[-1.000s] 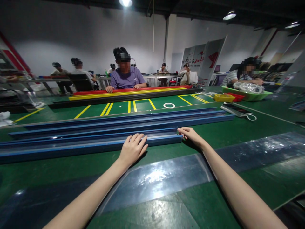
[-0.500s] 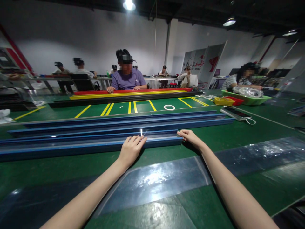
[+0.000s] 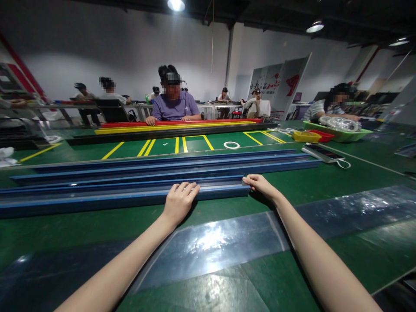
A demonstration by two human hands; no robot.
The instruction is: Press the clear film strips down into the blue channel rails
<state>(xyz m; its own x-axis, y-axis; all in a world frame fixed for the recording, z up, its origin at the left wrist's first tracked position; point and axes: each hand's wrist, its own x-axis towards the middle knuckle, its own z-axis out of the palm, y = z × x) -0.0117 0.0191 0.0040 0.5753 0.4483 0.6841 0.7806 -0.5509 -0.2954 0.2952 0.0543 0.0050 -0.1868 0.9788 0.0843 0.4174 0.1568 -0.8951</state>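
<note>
A long blue channel strip (image 3: 107,196) lies across the green table in front of me, its trough facing up. My left hand (image 3: 180,200) lies over its near wall, fingers bent over the rim into the trough. At the strip's right end, the thumb and fingers of my right hand (image 3: 258,185) are pinched together against the end. A small pale bit shows at those fingertips, too small to name. Just beyond lie more blue channel strips (image 3: 208,168), parallel to the first.
Clear plastic film (image 3: 214,247) lies flat on the near table. Beyond are red, yellow and black strips (image 3: 175,129), with a person seated behind. A white ring (image 3: 232,145), a phone with cable (image 3: 321,152), a yellow tray (image 3: 305,137) and a green basin (image 3: 351,135) stand farther off.
A bright upright glint at my left fingertips is gone. Both hands stay nearly in place on the blue channel strip; the view has shifted very slightly.
</note>
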